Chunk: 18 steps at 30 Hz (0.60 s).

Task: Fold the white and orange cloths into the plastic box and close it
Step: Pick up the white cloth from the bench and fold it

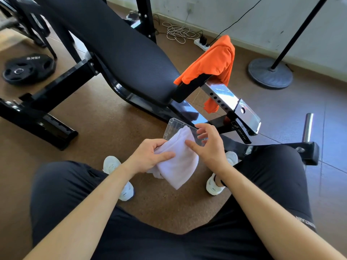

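Note:
A white cloth (178, 158), partly folded, hangs in the air between my knees. My left hand (152, 156) grips its left side, thumb on top. My right hand (208, 143) has relaxed fingers, and its thumb touches the cloth's upper right edge. Behind the cloth, a clear plastic box (172, 126) lies on the floor by the bench foot, partly hidden by the cloth and my right hand. An orange cloth (212, 64) is draped over the metal post at the end of the bench, one corner dangling down.
A black weight bench (120, 47) runs from the upper left to the middle. A weight plate (28, 69) lies on the floor at the left. A stand with a round base (270, 74) and a power strip (201, 44) with cables sit near the wall.

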Available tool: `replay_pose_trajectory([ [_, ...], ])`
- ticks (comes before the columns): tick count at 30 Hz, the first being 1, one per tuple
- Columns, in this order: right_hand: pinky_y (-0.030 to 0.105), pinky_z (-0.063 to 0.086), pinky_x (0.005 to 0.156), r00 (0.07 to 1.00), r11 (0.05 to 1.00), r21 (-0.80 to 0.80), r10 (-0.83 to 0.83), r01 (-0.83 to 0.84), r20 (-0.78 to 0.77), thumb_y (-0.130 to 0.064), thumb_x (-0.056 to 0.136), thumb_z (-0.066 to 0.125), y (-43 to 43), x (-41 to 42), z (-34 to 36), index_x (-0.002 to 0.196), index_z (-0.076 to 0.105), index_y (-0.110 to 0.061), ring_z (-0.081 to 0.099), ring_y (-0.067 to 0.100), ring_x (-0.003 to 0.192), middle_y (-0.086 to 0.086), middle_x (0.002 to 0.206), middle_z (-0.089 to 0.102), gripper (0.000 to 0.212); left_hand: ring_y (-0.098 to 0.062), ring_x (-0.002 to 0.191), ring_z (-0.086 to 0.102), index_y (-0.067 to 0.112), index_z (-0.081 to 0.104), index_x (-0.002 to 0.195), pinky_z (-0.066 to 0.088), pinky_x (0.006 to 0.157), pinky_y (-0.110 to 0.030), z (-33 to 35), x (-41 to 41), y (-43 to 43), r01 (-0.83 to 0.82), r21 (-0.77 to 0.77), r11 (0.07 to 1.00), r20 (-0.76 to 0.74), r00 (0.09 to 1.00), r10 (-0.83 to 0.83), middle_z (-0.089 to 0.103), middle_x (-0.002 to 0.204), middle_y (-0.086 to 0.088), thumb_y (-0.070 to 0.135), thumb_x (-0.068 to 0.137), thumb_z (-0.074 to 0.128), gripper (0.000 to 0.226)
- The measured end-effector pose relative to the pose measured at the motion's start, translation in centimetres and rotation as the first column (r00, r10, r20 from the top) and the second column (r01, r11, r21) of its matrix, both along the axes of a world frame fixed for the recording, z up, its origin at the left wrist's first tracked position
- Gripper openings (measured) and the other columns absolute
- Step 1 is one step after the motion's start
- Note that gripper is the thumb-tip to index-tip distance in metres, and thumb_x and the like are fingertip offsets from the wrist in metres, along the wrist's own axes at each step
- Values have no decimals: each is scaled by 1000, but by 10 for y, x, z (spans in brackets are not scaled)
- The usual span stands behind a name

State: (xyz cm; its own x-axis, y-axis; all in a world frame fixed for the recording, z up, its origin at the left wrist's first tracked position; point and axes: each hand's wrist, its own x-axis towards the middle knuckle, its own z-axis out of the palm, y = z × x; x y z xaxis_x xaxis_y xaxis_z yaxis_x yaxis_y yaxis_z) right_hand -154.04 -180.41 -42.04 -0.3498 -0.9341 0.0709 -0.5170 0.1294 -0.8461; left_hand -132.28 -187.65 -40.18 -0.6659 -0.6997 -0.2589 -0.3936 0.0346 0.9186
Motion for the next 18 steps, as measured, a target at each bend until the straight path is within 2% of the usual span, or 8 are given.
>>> replay_pose_trajectory([
  [2, 25, 54, 80, 999, 997, -61, 37, -36, 2, -34, 78, 84, 4, 10, -2, 127, 56, -27, 61, 11, 100, -5, 116, 58, 57, -5, 88, 70, 17, 70, 110, 55, 68, -17, 1, -1, 1, -41, -6, 999, -20, 999, 41, 71, 97, 5, 27, 91, 73, 22],
  [4, 32, 55, 88, 991, 990, -63, 130, -129, 15, -41, 76, 84, 8, 22, -4, 133, 55, -27, 59, 12, 110, -6, 123, 57, 66, -5, 89, 69, 17, 69, 112, 55, 68, -18, 2, -1, 1, -75, -12, 997, -42, 996, 74, 71, 98, 6, 28, 91, 72, 24],
  [6, 39, 50, 98, 981, 980, -41, 194, -195, -21, -53, 72, 81, 9, 31, -10, 141, 51, -29, 53, 14, 120, -8, 130, 54, 79, -13, 90, 70, 16, 70, 110, 58, 70, -24, 2, 0, 0, -99, -2, 995, -73, 992, 99, 72, 97, 0, 28, 92, 71, 22],
  [8, 41, 43, 105, 973, 973, -28, 225, -227, -56, -57, 69, 80, 8, 36, -14, 145, 46, -30, 48, 15, 124, -7, 134, 52, 88, -24, 89, 70, 13, 71, 108, 59, 73, -32, 1, 1, 0, -98, 13, 995, -107, 989, 99, 72, 96, -7, 26, 92, 71, 20],
  [10, 40, 39, 109, 966, 966, -40, 252, -255, -66, -56, 67, 82, 8, 39, -11, 148, 42, -30, 46, 12, 127, -8, 137, 50, 94, -27, 89, 69, 12, 71, 108, 59, 74, -33, 3, 1, 1, -84, 28, 996, -136, 987, 87, 71, 96, -9, 25, 92, 71, 20],
  [14, 28, 41, 107, 957, 956, -43, 289, -289, -3, -50, 65, 88, 8, 41, 0, 142, 35, -46, 46, 0, 128, -31, 135, 44, 94, -25, 96, 69, 16, 70, 112, 60, 77, -35, 7, 3, 4, -44, 87, 995, -199, 978, 61, 71, 99, -2, 21, 93, 69, 20],
  [18, 28, 50, 100, 962, 962, 3, 273, -273, 5, -48, 66, 87, 9, 37, 3, 142, 40, -41, 54, 1, 120, -20, 132, 54, 89, -27, 98, 69, 13, 71, 113, 60, 81, -40, 7, 5, 3, -24, 65, 998, -207, 978, 37, 71, 103, -7, 20, 90, 72, 24],
])
